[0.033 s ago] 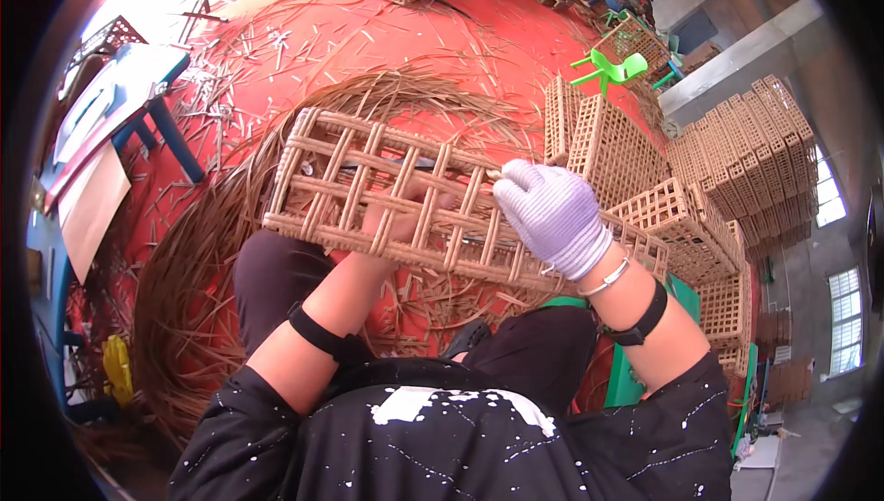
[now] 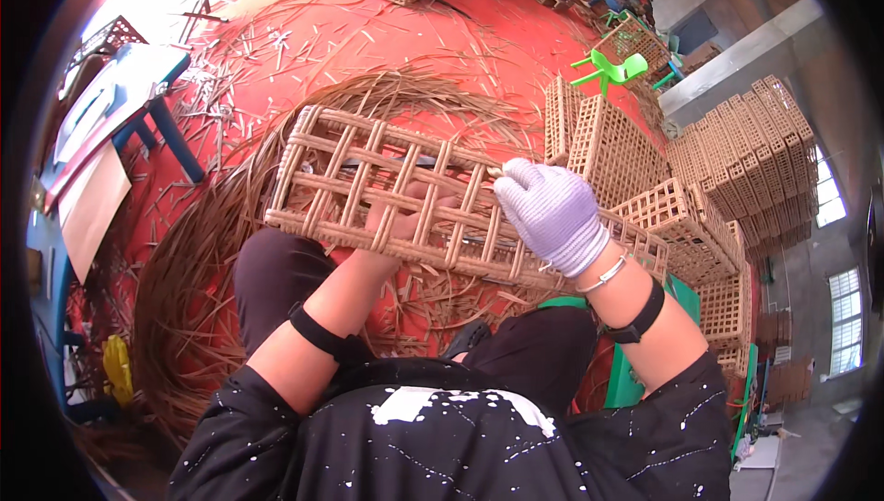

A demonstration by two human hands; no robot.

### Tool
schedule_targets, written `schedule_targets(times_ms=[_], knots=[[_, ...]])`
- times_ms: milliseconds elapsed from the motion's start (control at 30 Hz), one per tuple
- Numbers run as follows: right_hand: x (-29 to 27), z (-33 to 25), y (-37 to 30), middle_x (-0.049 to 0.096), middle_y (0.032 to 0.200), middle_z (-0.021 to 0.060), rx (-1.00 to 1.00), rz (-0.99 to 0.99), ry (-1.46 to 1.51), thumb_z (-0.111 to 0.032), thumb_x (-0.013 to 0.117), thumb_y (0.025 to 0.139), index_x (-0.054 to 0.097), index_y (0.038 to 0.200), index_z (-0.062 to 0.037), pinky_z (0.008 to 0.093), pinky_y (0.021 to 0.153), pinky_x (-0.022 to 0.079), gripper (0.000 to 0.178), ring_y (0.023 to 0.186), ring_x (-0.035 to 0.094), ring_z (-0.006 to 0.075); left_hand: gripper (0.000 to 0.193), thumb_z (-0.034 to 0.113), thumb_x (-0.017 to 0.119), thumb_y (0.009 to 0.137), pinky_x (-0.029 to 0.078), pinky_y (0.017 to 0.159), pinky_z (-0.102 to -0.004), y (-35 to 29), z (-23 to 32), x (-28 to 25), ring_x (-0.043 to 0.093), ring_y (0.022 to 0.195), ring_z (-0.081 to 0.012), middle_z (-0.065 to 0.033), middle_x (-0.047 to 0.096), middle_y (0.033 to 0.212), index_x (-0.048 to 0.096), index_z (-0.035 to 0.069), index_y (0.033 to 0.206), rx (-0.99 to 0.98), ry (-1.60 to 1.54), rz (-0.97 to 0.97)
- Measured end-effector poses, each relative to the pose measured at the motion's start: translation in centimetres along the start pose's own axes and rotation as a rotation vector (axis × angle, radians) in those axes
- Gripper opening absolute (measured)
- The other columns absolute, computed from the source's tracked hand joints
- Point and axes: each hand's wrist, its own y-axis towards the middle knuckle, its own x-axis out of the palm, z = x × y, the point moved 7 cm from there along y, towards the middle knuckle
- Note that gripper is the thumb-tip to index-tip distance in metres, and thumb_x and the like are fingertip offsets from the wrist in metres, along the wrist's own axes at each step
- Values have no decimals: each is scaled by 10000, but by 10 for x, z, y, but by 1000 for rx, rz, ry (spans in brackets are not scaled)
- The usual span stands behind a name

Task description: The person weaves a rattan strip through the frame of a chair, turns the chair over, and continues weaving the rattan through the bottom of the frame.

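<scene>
A long brown woven basket point(image 2: 391, 195) with an open lattice lies across my lap, tilted, its left end higher. My bare left hand point(image 2: 405, 211) reaches in behind the lattice from below, with curled fingers partly covered by the strands; what they grip is hidden. A greyish strip point(image 2: 424, 161) shows through the openings above that hand. In a pale lilac knit glove, my right hand point(image 2: 551, 214) is closed at the basket's upper side near the right end. Its thumb and fingertips pinch a woven strand point(image 2: 495, 172), whose light end pokes out.
A large coil of loose brown strips point(image 2: 198, 294) curves around my left and front on the red floor point(image 2: 304, 22). Finished baskets point(image 2: 617, 151) stack up on the right. A green chair point(image 2: 619, 68) stands beyond, and a blue table point(image 2: 166, 133) is at left. People sit far off.
The basket has tipped very slightly, and my left hand has shifted a little with it. My right hand keeps its pinch in nearly the same place.
</scene>
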Motion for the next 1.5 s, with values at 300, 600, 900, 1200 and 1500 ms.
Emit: schedule_targets(times_ms=[300, 600, 900, 1200, 1500], knots=[[2, 37, 4, 614, 814, 64, 220, 134, 294, -190, 678, 764, 621, 877, -91, 310, 548, 483, 161, 604, 603, 223, 224, 259, 637, 866, 437, 618, -232, -6, -15, -2, 521, 686, -50, 28, 589, 762, 626, 43, 924, -168, 44, 119], [-19, 3, -64, 461, 1302, 91, 487, -55, 81, -476, 721, 647, 496, 1233, -106, 468, 1004, 294, 729, 1214, 413, 275, 192, 119, 594, 863, 472, 724, -231, -5, -24, -14, 596, 841, -101, -56, 648, 954, 625, -22, 990, -44, 6, 128], [27, 35, -102, 446, 1320, 56, 634, 190, -46, -378, 707, 692, 432, 1289, -136, 469, 1036, 244, 700, 1221, 399, 272, 256, 189, 539, 913, 501, 615, -227, 13, -68, 1, 623, 653, -108, -79, 668, 780, 644, -36, 971, -254, 120, 17], [36, 91, -108, 431, 1329, 36, 693, 125, -116, -401, 698, 691, 427, 1287, -169, 492, 1028, 243, 694, 1247, 366, 252, 264, 265, 558, 911, 382, 468, -181, 5, -26, 10, 480, 505, -51, 17, 556, 629, 645, 19, 868, -242, 269, 40], [45, 85, -167, 442, 1338, 47, 723, 9, -134, -261, 784, 594, 411, 1321, -137, 433, 1033, 305, 827, 1220, 420, 253, 287, 219, 515, 940, 265, 415, -172, -58, 18, 4, 371, 453, -27, 41, 461, 550, 556, 31, 726, -266, 334, 4]])
